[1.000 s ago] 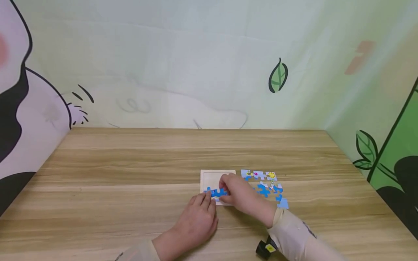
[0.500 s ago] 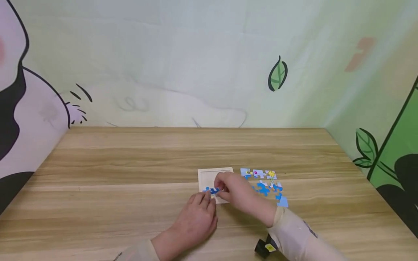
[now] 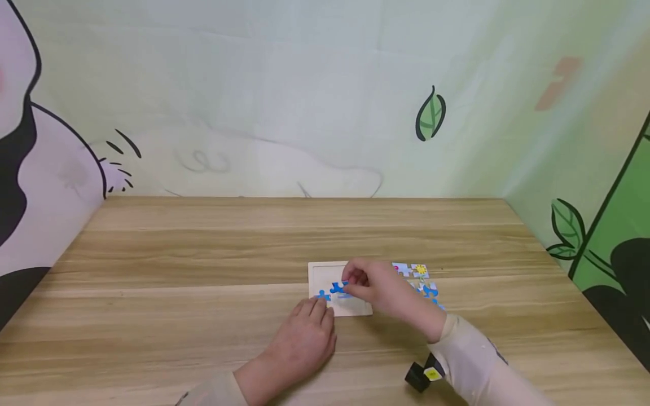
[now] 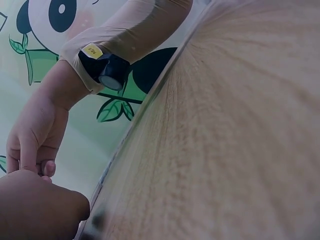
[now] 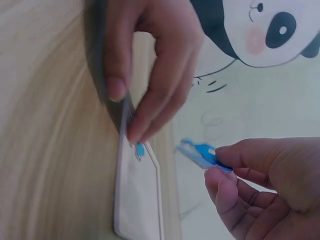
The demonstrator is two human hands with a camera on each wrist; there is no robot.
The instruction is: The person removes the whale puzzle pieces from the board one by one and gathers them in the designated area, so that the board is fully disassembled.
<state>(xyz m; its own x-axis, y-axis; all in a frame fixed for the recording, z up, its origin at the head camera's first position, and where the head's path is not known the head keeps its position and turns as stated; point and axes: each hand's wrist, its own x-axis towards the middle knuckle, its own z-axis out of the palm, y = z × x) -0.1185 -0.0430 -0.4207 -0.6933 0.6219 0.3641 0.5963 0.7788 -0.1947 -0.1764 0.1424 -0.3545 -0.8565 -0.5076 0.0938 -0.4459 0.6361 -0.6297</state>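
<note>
Between thumb and fingertips, my right hand (image 3: pixel 381 287) pinches a blue jigsaw piece (image 3: pixel 337 288), which the right wrist view shows tilted and raised off the shallow puzzle tray (image 3: pixel 355 308). My left hand (image 3: pixel 306 332) rests with extended fingers at the tray's near left corner. Just beyond those fingertips, another blue jigsaw piece (image 3: pixel 323 294) lies inside the tray. In the right wrist view, the left thumb sits by the tray's outer edge (image 5: pixel 118 200) while the fingers reach over the rim. The left wrist view shows the right hand (image 4: pixel 37 135), but neither piece.
Several loose jigsaw pieces (image 3: pixel 429 290) lie right of the tray, partly hidden behind my right hand; one shows a yellow sun (image 3: pixel 420 269). A black wrist camera (image 3: pixel 418 376) hangs under the right sleeve. The wooden table (image 3: pixel 203 242) ends at a painted wall.
My right hand has lifted the blue jigsaw piece from beside the other one and shifted slightly right. The left hand has stayed at the tray corner.
</note>
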